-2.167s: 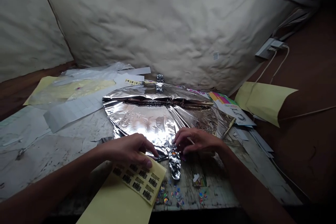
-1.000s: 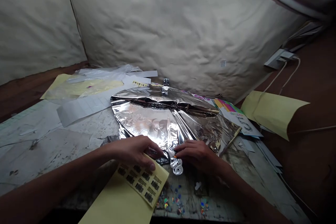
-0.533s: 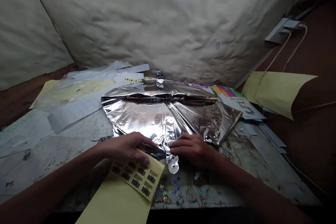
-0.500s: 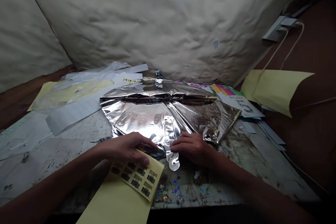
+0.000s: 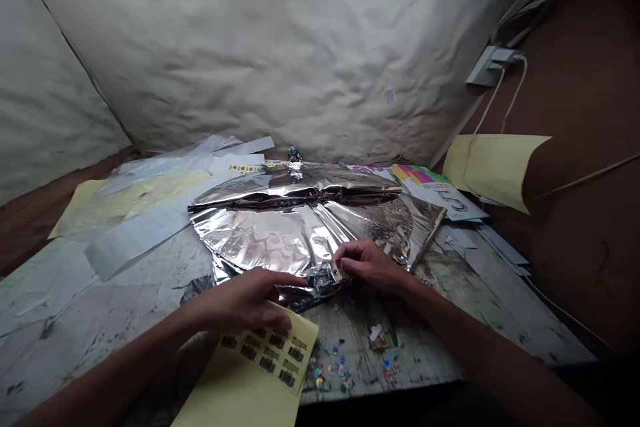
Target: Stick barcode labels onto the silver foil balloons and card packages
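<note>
A flat silver foil balloon [image 5: 280,233] lies crumpled on the table, with a twisted foil tip at its far end. My right hand [image 5: 367,263] is at the balloon's near edge, its fingers pinching the foil neck, which is folded upward. A small tan label or tab [image 5: 336,271] shows between those fingers. My left hand [image 5: 240,303] rests just below the balloon, its fingertips pressing on a pale yellow sheet of barcode stickers [image 5: 265,353]. The sheet's lower end runs off the table's near edge.
The scuffed, paint-stained table [image 5: 90,293] holds holographic sequins [image 5: 330,367], white label strips [image 5: 135,233], a plastic-covered yellow sheet [image 5: 130,197] and a colourful printed card [image 5: 435,190]. Yellow paper [image 5: 490,167] hangs beyond the right edge. A cream padded wall [image 5: 250,47] stands behind.
The balloon's silver neck no longer hangs toward me; it is folded up under my right hand's fingers. My right hand has moved up onto the balloon. My left hand stays on the sticker sheet.
</note>
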The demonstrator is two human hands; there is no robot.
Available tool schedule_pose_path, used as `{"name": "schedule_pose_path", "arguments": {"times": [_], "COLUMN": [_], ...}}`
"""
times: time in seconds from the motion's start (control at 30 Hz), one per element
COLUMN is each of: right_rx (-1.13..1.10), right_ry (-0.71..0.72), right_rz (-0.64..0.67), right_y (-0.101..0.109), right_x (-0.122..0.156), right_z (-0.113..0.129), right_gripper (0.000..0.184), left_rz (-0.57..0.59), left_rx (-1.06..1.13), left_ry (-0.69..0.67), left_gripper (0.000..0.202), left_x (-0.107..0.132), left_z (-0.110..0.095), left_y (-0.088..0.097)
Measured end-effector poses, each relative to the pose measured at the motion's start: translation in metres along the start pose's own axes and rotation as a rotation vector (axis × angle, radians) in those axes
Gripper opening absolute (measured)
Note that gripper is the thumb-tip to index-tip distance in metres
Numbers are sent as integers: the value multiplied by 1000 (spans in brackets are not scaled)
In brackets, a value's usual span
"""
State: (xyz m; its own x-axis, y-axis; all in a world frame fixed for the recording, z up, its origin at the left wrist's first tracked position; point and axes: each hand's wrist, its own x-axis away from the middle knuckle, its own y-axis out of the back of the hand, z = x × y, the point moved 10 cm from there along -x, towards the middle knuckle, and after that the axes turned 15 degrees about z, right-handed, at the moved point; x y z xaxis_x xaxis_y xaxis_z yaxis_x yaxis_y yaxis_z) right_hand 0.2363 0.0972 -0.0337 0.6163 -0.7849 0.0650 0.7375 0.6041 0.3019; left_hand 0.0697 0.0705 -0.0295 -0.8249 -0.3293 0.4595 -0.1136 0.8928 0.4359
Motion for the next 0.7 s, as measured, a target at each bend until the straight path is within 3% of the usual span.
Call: {"name": "schedule_pose_path", "arguments": {"times": [0.1, 0.2, 0.33, 0.47, 0.57, 0.7], "right_rx": [30, 3, -59, -156, -160, -170], "right_ry": [-23, -51, -95, -120, -142, -135], "right_rz": [-155, -179, -81, 41, 89, 129], "right_y": [5, 5, 4, 1, -2, -4], "right_x": [0, -4, -12, -17, -17, -16], "right_z": [-1, -3, -8, -14, -16, -12], "right_gripper": [11, 12, 13, 22, 27, 32], "left_rz": [-48, -41, -89, -94, -25, -32], "left_rx": [-9, -38, -83, 24, 33, 12], "left_ry": [-61, -47, -25, -80, -91, -111], "left_gripper": [68, 81, 94, 103, 98, 90], "left_x": [1, -2, -8, -13, -17, -18], "left_z": [-8, -7, -6, -5, -3, -5], "left_y": [1, -7, -12, -18, -25, -22]}}
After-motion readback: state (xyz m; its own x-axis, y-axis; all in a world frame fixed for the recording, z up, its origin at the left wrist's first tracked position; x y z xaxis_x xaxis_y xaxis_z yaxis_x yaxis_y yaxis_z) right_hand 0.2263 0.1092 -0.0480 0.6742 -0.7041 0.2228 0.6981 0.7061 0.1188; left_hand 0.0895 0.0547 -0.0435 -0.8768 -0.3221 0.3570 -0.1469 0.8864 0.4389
